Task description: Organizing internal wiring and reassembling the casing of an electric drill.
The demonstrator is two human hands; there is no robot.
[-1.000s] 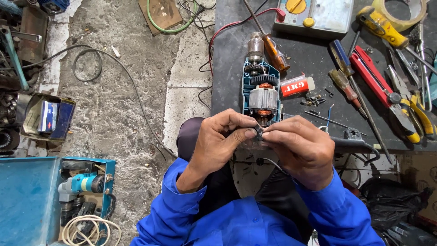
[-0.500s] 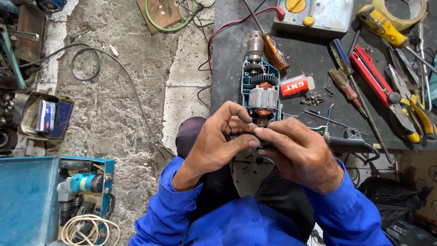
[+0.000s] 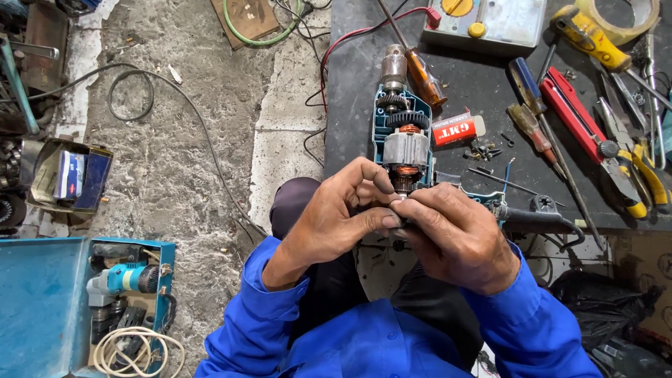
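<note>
Both hands meet over the rear end of an opened electric drill, which lies lengthwise on the dark worktop with its chuck pointing away from the person. Its blue half-shell is uncovered, so the gears, the grey motor body and the copper windings show. The left hand has its thumb and forefinger pinched together at the near end of the motor, and the right hand presses in from the other side, its fingers curled and touching the left thumb. Each grip is closed tight there, on the drill's rear end or on a small part against it (the fingers hide which).

Just beyond the chuck lies a screwdriver with an amber handle, and beside the motor a small red and white tube with a few loose screws near it. Further right are red-handled pliers, yellow-handled pliers and a yellow multimeter at the far edge. A black cable runs off to the right of the right hand.

On the concrete floor to the left, an open blue case holds a second blue power tool and a coiled white cord.
</note>
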